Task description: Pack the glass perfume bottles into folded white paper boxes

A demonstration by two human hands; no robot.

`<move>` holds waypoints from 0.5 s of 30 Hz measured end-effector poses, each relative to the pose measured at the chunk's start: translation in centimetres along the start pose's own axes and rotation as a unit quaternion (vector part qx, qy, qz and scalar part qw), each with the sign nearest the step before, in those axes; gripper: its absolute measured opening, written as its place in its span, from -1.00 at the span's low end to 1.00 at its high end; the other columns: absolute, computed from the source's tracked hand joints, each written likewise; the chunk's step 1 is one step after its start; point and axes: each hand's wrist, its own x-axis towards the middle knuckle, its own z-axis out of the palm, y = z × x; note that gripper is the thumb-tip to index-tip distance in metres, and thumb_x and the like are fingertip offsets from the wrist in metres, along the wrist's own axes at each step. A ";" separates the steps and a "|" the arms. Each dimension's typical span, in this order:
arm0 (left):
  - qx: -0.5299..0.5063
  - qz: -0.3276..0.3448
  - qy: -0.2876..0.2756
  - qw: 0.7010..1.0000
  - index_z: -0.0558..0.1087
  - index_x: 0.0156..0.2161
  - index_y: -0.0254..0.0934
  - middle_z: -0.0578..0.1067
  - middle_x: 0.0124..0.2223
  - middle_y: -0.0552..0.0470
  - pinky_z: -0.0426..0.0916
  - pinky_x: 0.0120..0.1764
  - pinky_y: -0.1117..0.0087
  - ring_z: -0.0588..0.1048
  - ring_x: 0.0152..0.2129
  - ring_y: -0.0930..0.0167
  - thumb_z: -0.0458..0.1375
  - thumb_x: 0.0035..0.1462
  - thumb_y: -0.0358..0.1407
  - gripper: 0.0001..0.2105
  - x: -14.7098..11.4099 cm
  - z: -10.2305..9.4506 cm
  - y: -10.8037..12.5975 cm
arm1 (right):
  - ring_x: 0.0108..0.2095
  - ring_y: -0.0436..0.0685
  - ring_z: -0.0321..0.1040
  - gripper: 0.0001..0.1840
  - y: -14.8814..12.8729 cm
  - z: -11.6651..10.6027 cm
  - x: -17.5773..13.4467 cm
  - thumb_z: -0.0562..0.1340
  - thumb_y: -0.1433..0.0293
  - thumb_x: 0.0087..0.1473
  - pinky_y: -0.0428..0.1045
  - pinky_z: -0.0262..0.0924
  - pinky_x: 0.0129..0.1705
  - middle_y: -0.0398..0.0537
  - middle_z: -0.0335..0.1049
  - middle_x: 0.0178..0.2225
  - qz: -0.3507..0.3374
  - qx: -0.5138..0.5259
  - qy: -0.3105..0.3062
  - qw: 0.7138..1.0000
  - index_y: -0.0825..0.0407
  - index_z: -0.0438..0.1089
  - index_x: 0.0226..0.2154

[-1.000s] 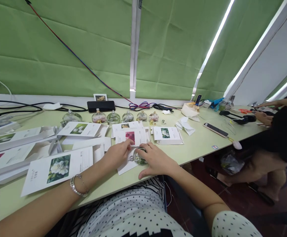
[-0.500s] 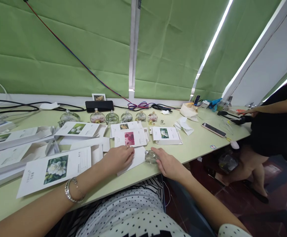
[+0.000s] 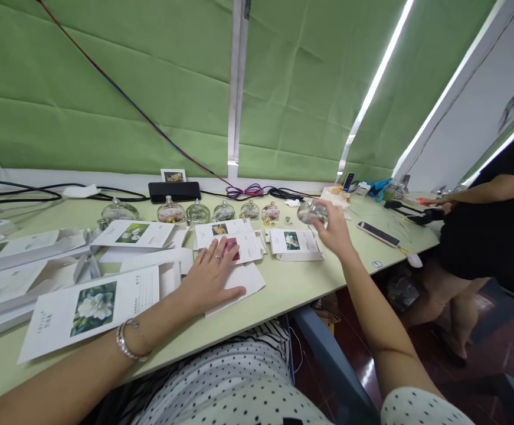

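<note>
The round clear glass bottle [image 3: 312,212] has been lifted off the pale green table [image 3: 287,286] by the right hand [image 3: 334,229], gripped high, so the boxes are left below. The left hand [image 3: 212,274] is now spread, gripping nothing, over the white card box with a red picture [image 3: 250,245].

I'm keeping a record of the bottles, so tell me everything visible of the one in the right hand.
The bottle looks like clear glass, rounded, with pale silvery glints. The right hand grips its right side. It appears raised above the table, to the right of the row of bottles. Any label is too blurred to make out, and its exact tilt is unclear.
</note>
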 end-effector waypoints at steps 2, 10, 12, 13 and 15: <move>-0.002 -0.007 -0.013 1.000 0.05 0.20 -0.31 0.06 0.27 -0.34 0.05 0.09 -0.02 0.06 0.18 -0.04 0.08 -0.05 0.14 -0.20 0.0 0.2 -0.1 | 0.03 0.27 0.14 -0.53 2.1 0.7 4.1 0.08 0.43 0.03 0.11 0.03 0.06 0.05 0.25 0.05 0.034 -0.023 0.000 0.999 0.04 0.14 0.05; -0.005 0.016 -0.020 1.000 0.14 0.17 -0.28 0.24 0.20 -0.26 0.04 0.09 -0.06 0.16 0.13 -0.01 0.11 -0.06 0.09 -0.26 -0.3 -0.3 0.1 | -0.09 0.20 0.31 -0.67 6.6 8.3 12.4 0.20 0.42 0.07 0.08 0.21 -0.07 0.05 0.37 -0.09 0.157 -0.075 -0.152 0.973 0.11 0.29 -0.07; -0.004 0.011 -0.039 0.999 0.13 0.18 -0.28 0.23 0.20 -0.25 -0.02 0.11 -0.10 0.09 0.17 -0.03 0.11 -0.05 0.10 -0.25 -0.3 -0.5 0.2 | -0.11 0.15 0.33 -0.67 6.8 9.6 12.6 0.18 0.33 0.13 0.11 0.27 -0.10 0.03 0.33 -0.07 0.169 -0.074 -0.186 0.965 0.11 0.29 -0.06; -0.002 0.007 -0.050 0.999 0.13 0.19 -0.29 0.22 0.21 -0.25 -0.04 0.12 -0.12 0.07 0.18 -0.04 0.10 -0.05 0.10 -0.25 -0.3 -0.5 0.3 | -0.12 0.13 0.33 -0.66 6.9 10.2 12.6 0.16 0.29 0.15 0.12 0.29 -0.11 0.02 0.30 -0.05 0.172 -0.072 -0.198 0.962 0.10 0.28 -0.04; 0.001 -0.003 -0.068 0.998 0.13 0.19 -0.29 0.19 0.23 -0.27 -0.05 0.12 -0.14 0.04 0.19 -0.05 0.10 -0.04 0.09 -0.25 -0.2 -0.7 0.4 | -0.11 0.12 0.33 -0.65 6.9 10.8 12.3 0.14 0.28 0.16 0.13 0.30 -0.11 0.02 0.29 -0.04 0.167 -0.063 -0.210 0.961 0.09 0.26 -0.02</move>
